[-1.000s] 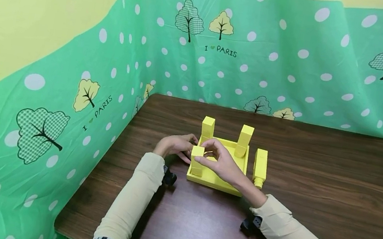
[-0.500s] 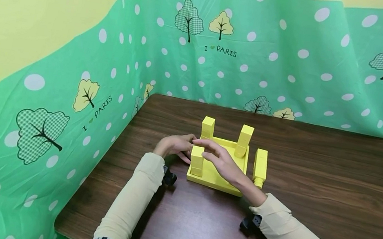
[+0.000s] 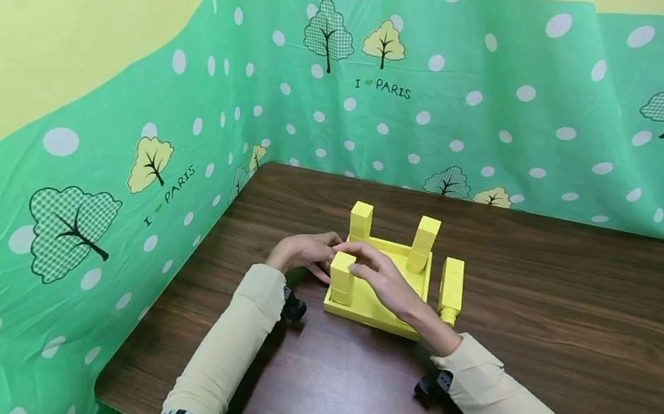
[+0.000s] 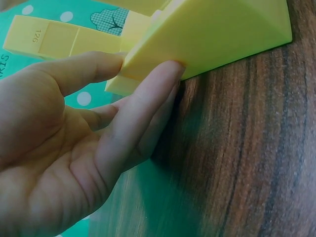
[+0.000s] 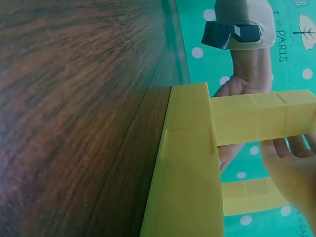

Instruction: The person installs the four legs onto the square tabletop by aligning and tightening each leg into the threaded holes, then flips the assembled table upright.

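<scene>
A yellow plastic tray-like base [image 3: 375, 324] with raised rims lies on the table, and three square yellow legs stand upright in its corners. My left hand [image 3: 301, 252] holds its left side; in the left wrist view a finger [image 4: 148, 108] presses along the outer wall. At the near left corner, my right hand [image 3: 382, 279] grips the near left leg [image 3: 342, 280], with straight fingers passing behind its top and the thumb at its right face. The far left leg [image 3: 360, 222] and far right leg [image 3: 423, 242] stand behind. Part of the left hand's fingers is hidden.
A loose yellow leg [image 3: 452, 286] with a round, narrower peg end lies just right of the base. The dark wooden table [image 3: 571, 329] reaches to the right, and a green and yellow printed cloth [image 3: 488, 109] hangs behind and along the left.
My right fingers have shifted from pinching the top of the near left leg to reaching straighter behind it. That leg has turned very slightly; the left hand and base look the same.
</scene>
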### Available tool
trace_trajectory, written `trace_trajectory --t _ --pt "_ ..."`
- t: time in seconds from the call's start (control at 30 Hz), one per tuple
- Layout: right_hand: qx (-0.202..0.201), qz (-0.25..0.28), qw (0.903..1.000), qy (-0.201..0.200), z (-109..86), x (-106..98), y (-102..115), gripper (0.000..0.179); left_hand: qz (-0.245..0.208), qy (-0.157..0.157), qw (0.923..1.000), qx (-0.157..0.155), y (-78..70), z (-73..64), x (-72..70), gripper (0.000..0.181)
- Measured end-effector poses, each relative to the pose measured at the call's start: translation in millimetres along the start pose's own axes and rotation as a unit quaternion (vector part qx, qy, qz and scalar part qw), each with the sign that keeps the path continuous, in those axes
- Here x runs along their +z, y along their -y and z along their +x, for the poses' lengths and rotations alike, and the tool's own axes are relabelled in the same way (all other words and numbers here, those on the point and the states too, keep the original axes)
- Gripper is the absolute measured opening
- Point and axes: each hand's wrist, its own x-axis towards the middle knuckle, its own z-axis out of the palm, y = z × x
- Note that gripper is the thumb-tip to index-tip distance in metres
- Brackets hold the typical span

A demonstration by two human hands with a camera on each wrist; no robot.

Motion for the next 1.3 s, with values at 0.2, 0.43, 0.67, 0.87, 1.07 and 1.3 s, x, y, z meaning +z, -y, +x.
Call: trace_trajectory --t 0.2,0.43,0.67,0.87,1.07,1.3 --pt "-0.006 0.005 0.9999 -0.007 -0.1 0.1 -1.0 0.033 0.0 -0.005 1.0 0.001 1.2 2.3 -1.0 0.043" --pt "-0.006 -0.003 0.9999 -0.015 -0.8 -0.1 -0.3 0.035 0.001 -0.005 1.0 -0.002 0.8 2.7 -1.8 0.046" --pt "0.011 -0.007 0.9994 -0.031 -1.7 0.4 -0.9 0.036 -0.005 -0.003 1.0 -0.006 1.0 1.9 -0.7 0.043" --pt "0.013 -0.019 0.9986 -0.048 -2.3 2.4 0.3 0.03 -0.008 -0.001 0.9999 -0.008 1.3 2.8 -0.2 0.043" --pt "0.013 -0.035 0.9973 -0.063 -2.0 3.7 -1.3 0.026 -0.014 -0.005 0.9999 -0.007 2.5 5.0 0.2 0.045" --pt "0.018 -0.056 0.9943 -0.089 -2.8 7.9 2.9 0.028 -0.006 -0.002 1.0 -0.004 3.2 5.4 -0.5 0.045"
